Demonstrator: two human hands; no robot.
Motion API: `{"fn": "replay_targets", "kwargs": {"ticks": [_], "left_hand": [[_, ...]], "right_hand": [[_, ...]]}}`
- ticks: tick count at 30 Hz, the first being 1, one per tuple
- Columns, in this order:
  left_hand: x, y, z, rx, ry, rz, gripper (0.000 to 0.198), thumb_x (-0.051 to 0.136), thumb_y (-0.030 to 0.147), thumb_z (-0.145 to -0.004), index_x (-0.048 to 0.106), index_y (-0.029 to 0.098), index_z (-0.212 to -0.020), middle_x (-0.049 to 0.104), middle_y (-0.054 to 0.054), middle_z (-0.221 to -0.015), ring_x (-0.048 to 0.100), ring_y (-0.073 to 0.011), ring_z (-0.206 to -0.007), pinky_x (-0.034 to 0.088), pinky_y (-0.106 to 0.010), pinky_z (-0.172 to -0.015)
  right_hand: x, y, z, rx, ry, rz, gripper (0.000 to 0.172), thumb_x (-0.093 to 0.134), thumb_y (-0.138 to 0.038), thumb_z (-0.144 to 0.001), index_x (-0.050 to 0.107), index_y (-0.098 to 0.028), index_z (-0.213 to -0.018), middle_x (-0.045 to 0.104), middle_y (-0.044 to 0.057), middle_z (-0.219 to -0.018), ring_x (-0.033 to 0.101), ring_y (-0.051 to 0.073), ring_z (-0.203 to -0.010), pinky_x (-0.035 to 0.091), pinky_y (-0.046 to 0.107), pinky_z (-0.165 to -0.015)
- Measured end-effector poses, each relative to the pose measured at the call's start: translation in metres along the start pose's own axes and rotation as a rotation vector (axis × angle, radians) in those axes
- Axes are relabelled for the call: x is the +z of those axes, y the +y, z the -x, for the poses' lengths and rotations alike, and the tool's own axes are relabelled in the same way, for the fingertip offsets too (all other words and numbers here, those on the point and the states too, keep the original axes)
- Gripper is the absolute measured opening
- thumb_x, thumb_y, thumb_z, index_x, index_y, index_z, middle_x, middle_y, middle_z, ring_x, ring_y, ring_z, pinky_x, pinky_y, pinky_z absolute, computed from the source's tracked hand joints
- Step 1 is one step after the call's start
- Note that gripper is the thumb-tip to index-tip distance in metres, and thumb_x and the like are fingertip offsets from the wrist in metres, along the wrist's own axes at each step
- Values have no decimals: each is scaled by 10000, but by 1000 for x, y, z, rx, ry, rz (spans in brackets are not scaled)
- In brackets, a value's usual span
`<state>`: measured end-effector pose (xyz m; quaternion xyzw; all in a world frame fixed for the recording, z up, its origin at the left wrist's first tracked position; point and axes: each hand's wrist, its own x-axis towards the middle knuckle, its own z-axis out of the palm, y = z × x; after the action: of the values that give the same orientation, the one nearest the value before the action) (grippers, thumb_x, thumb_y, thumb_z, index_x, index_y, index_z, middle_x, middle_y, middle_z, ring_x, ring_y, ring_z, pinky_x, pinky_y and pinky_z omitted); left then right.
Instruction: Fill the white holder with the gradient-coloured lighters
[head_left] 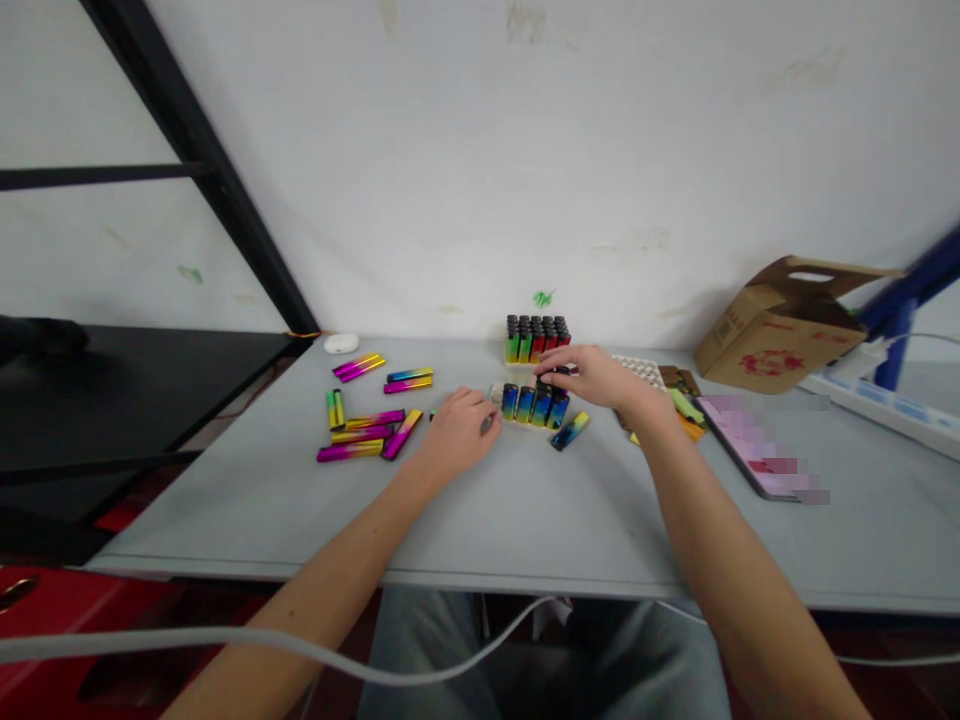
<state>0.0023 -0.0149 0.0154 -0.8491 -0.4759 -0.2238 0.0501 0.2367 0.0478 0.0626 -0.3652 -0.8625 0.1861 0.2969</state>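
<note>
Several shiny blue-and-yellow lighters (526, 404) with black tops stand upright in a low pale tray (517, 425). Over the tray's back right part, my right hand (589, 375) is closed, its fingertips on the black top of a lighter (556, 372). My left hand (461, 430) is curled at the tray's left end; the dark end of a lighter (487, 424) shows between its fingers, the rest hidden. One loose blue-and-yellow lighter (570, 431) lies just right of the tray. Behind stands a second tray filled with green and red lighters (538, 340).
Loose purple-and-gold lighters (351, 452) and a green pair (335, 410) lie on the left. A white earbud case (341, 344) sits near the wall. To the right are a white grid tray (640, 372), a tablet-like device (750, 450), an open cardboard box (780, 330) and a power strip (892, 410).
</note>
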Motion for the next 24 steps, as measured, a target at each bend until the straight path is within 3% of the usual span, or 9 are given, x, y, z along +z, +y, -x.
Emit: {"fn": "replay_targets", "kwargs": {"ticks": [5, 9, 17, 24], "left_hand": [[-1, 0, -1, 9, 5, 4, 209, 497, 210, -891, 681, 174, -799, 627, -66, -763, 562, -216, -838, 466, -366, -814], [-1, 0, -1, 6, 1, 10, 211, 492, 206, -888, 684, 172, -808, 632, -71, -772, 562, -215, -833, 468, -371, -812], [-1, 0, -1, -5, -10, 18, 200, 502, 204, -890, 680, 170, -806, 645, -68, -794, 564, -222, -856, 462, -366, -834], [0, -1, -1, 4, -6, 15, 199, 498, 211, -896, 670, 176, -802, 633, -63, -787, 563, -215, -851, 462, -361, -842]], "right_hand": [[-6, -7, -10, -42, -66, 183, 132, 669, -152, -761, 759, -239, -803, 740, 47, -903, 670, 236, -886, 507, 373, -870], [0, -12, -8, -87, -90, 267, 165, 574, -128, -822, 725, -192, -834, 715, 83, -968, 652, 229, -897, 499, 375, -854], [3, -12, 3, -16, 44, 142, 216, 504, -193, -884, 697, -185, -982, 707, 91, -990, 644, 226, -896, 506, 373, -831], [2, -10, 4, 8, 57, 82, 201, 525, -214, -874, 700, -190, -971, 708, 88, -992, 645, 229, -913, 506, 379, -848]]}}
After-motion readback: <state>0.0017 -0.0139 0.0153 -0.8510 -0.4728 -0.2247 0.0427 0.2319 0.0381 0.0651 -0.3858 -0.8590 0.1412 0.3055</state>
